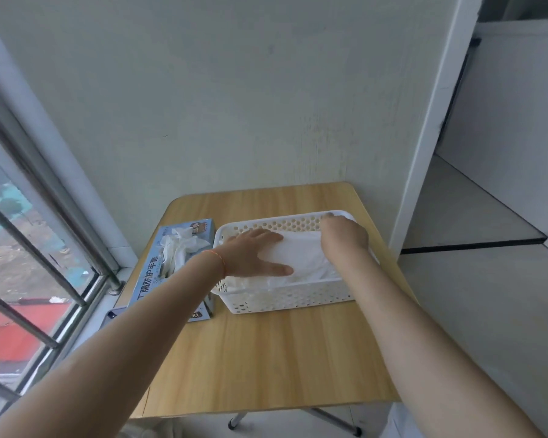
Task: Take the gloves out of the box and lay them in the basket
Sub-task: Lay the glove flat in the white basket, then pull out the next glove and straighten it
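Wooden table [266, 358] by window: L hand [253, 252] flat, fingers straight, pressing gloves [301, 257] in basket [285, 300]; R hand [345, 237] fingers hidden, grip unclear; box [178, 267] beside.

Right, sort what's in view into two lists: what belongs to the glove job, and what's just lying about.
Part of the job:
- glove box, open, white gloves poking out
- white gloves already in the basket
- perforated white basket
- left hand, flat on the gloves
- right hand, on the gloves near the far rim

Just there:
- wooden table
- window bars
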Demonstrator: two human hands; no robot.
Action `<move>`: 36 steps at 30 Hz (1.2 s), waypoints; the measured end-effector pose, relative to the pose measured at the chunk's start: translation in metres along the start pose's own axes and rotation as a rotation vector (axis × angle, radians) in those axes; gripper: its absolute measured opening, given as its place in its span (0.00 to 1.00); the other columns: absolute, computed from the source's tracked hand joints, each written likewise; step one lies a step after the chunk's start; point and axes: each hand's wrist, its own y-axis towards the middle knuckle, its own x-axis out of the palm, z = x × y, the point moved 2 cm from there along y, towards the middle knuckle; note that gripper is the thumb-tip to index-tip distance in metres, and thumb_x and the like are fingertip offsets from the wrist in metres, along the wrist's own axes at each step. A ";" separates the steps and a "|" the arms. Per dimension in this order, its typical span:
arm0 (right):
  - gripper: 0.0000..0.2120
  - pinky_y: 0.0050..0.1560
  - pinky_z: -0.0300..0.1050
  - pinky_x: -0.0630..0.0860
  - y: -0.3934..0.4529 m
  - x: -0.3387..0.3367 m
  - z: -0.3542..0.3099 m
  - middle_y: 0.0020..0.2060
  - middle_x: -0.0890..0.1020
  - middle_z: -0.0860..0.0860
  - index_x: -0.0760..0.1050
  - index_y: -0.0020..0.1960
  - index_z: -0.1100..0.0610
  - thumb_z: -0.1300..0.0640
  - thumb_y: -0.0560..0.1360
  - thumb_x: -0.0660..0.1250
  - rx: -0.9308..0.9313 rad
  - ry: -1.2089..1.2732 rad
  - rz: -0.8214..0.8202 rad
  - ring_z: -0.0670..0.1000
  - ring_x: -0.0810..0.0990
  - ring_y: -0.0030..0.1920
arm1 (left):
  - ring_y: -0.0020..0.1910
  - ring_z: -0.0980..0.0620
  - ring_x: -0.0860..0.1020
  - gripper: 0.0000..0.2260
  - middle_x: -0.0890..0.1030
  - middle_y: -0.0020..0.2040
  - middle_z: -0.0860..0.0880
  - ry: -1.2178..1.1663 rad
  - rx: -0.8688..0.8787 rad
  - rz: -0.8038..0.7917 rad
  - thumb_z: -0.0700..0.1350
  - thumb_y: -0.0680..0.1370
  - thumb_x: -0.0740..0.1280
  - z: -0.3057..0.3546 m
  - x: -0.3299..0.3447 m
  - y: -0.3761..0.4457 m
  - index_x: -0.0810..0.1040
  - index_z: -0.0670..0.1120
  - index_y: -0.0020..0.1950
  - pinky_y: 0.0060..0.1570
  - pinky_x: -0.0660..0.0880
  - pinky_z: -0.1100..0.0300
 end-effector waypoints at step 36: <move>0.07 0.49 0.48 0.67 -0.012 0.006 -0.224 0.40 0.72 0.50 0.71 0.37 0.53 0.61 0.73 0.61 -0.497 0.047 -0.073 0.56 0.70 0.46 | 0.76 0.43 0.57 0.59 0.60 0.78 0.46 -0.320 -0.301 0.294 0.65 0.63 0.77 -0.158 0.013 -0.091 0.45 0.47 0.81 0.73 0.57 0.47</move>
